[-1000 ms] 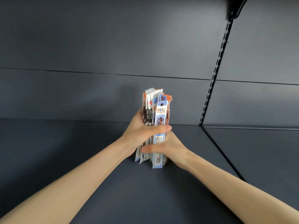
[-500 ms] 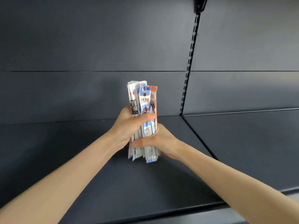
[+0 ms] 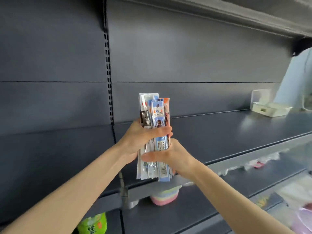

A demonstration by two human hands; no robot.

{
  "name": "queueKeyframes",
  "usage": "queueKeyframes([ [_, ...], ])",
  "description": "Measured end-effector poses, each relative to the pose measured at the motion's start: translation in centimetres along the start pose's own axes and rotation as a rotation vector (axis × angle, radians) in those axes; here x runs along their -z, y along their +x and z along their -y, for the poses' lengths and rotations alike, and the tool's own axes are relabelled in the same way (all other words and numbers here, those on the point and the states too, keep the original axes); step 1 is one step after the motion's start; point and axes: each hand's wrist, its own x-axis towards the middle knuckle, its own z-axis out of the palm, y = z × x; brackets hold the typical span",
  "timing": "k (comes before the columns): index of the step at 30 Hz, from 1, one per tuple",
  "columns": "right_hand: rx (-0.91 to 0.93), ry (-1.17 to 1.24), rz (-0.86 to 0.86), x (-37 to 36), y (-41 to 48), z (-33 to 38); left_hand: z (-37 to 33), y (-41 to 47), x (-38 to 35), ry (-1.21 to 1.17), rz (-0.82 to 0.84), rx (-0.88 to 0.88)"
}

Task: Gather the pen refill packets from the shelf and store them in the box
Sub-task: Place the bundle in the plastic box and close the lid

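left hand (image 3: 143,137) and right hand (image 3: 170,157) both clenched around upright bundle of pen refill packets (image 3: 156,132), held above the shelf (image 3: 228,132). keep packets squared, carry to white box (image 3: 270,109) far right.

Upright packets (image 3: 156,132) held before the shelf (image 3: 228,132); box (image 3: 270,110) sits far right on it.

One camera on the person's head looks forward, close to a dark shelf (image 3: 228,132); its far right end looks blurry.
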Motion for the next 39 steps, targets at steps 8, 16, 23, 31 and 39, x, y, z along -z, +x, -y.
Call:
queueKeyframes([
  [8, 0.014, 0.002, -0.129, 14.6, -6.5, -1.4, 1.1, 6.5, -15.3, -0.026, 0.05, -0.033],
  [16, 0.071, -0.011, -0.351, 27.7, -7.2, -4.1, 4.2, 16.4, -25.8, -0.074, 0.116, -0.088],
  [23, 0.044, -0.026, -0.419, 40.3, -5.9, -6.3, 7.2, 27.1, -34.3, -0.158, 0.191, -0.069],
  [31, 0.004, -0.071, -0.44, 56.1, -6.9, -9.5, 10.5, 37.4, -46.9, -0.233, 0.289, -0.043],
  [39, -0.03, -0.136, -0.343, 71.7, -8.4, -13.2, 13.8, 44.8, -59.3, -0.238, 0.241, -0.066],
])
